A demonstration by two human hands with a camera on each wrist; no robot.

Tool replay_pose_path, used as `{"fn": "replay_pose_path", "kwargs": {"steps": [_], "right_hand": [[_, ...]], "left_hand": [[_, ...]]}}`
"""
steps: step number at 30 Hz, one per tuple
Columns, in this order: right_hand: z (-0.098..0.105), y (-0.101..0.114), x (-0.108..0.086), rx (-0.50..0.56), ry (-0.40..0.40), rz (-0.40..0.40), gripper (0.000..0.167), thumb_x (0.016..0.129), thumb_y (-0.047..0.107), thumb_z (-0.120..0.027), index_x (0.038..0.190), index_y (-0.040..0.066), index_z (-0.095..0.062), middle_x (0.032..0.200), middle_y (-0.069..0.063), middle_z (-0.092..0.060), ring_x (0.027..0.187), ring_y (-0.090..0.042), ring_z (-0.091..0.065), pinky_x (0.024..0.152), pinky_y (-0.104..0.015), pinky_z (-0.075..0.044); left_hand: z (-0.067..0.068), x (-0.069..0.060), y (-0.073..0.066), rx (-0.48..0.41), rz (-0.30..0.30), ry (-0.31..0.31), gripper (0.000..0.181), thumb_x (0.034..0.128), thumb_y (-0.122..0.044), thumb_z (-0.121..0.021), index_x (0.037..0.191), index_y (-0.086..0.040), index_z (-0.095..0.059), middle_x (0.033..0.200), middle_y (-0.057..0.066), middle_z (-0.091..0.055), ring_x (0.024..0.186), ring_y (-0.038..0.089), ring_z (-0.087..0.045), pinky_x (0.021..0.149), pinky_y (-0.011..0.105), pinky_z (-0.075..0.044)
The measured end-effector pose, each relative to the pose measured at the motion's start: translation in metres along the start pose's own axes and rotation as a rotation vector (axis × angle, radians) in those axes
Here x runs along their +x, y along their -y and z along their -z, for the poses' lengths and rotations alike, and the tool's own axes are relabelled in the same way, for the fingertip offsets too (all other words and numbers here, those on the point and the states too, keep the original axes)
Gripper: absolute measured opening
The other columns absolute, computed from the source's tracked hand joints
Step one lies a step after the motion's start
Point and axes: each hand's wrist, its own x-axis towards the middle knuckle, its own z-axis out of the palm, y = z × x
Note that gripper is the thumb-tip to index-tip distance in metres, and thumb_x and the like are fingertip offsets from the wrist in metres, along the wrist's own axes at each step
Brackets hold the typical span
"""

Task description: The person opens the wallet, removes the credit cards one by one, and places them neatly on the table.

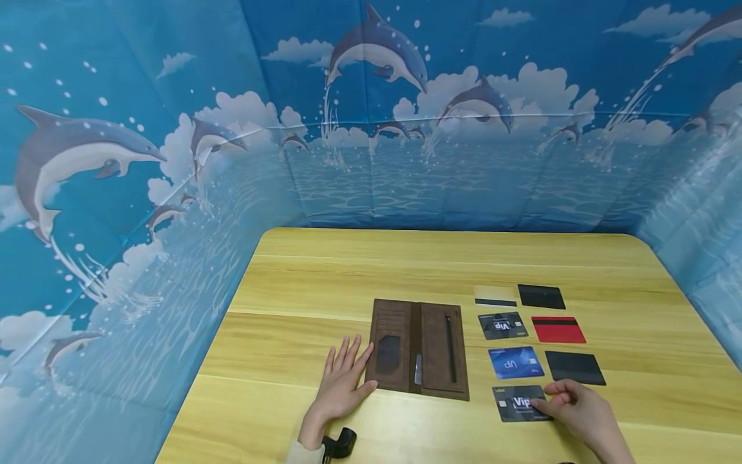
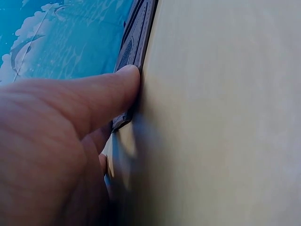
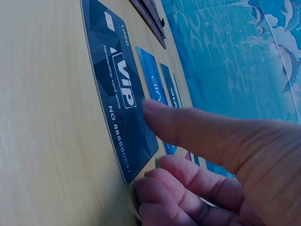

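A dark grey VIP card lies at the near end of two columns of cards. My right hand has its thumb on top of the card and curled fingers at the short edge, pinching it there; the right wrist view shows this VIP card flat on the table. My left hand rests with spread fingers beside an open brown wallet, thumb and a fingertip touching its left edge. In the left wrist view the thumb meets the wallet. A card peeks out near the wallet's fold.
Beyond the pinched card lie a blue card, another dark VIP card, a whitish card, a red card and two black cards. A dolphin-print curtain surrounds the wooden table.
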Motion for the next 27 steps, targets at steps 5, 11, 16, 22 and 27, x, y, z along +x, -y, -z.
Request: {"fn": "replay_pose_path", "kwargs": {"steps": [5, 11, 16, 22, 27], "right_hand": [[0.004, 0.005, -0.002, -0.026, -0.077, 0.059, 0.048, 0.080, 0.036, -0.077, 0.095, -0.007, -0.061, 0.071, -0.005, -0.053, 0.068, -0.022, -0.048, 0.055, -0.029, -0.036], [0.008, 0.026, 0.004, -0.096, -0.191, 0.288, 0.038, 0.078, 0.035, -0.077, 0.086, 0.000, -0.065, 0.066, 0.000, -0.054, 0.062, -0.017, -0.047, 0.050, -0.024, -0.036], [0.009, 0.055, 0.015, -0.113, -0.141, 0.456, 0.033, 0.079, 0.034, -0.077, 0.086, 0.003, -0.066, 0.067, 0.002, -0.056, 0.062, -0.015, -0.049, 0.051, -0.023, -0.040], [-0.003, 0.089, 0.029, -0.091, -0.028, 0.631, 0.023, 0.081, 0.030, -0.077, 0.084, 0.010, -0.065, 0.066, 0.006, -0.054, 0.060, -0.013, -0.050, 0.051, -0.024, -0.042], [-0.026, 0.114, 0.042, -0.071, 0.077, 0.785, 0.018, 0.081, 0.028, -0.076, 0.082, 0.015, -0.064, 0.067, 0.009, -0.052, 0.061, -0.010, -0.048, 0.053, -0.024, -0.042]], "left_hand": [[0.001, -0.001, -0.001, -0.028, -0.031, -0.009, 0.063, 0.0975, -0.042, -0.047, 0.150, -0.012, -0.029, 0.156, 0.018, -0.013, 0.142, 0.035, 0.000, 0.108, 0.044, 0.016], [-0.003, -0.001, 0.003, 0.003, -0.012, -0.009, 0.065, 0.0970, -0.047, -0.045, 0.151, -0.016, -0.028, 0.157, 0.013, -0.011, 0.143, 0.030, 0.002, 0.108, 0.039, 0.018], [-0.003, 0.000, 0.004, 0.023, -0.003, -0.013, 0.065, 0.0969, -0.048, -0.044, 0.151, -0.017, -0.028, 0.158, 0.010, -0.010, 0.143, 0.029, 0.002, 0.108, 0.039, 0.016], [-0.002, 0.000, 0.003, 0.018, -0.009, -0.004, 0.065, 0.0973, -0.047, -0.044, 0.151, -0.016, -0.027, 0.157, 0.011, -0.010, 0.143, 0.031, 0.002, 0.108, 0.039, 0.017], [-0.001, -0.001, 0.001, 0.012, -0.020, -0.007, 0.064, 0.0973, -0.044, -0.046, 0.151, -0.014, -0.027, 0.157, 0.015, -0.011, 0.142, 0.035, 0.000, 0.108, 0.043, 0.016]]}}
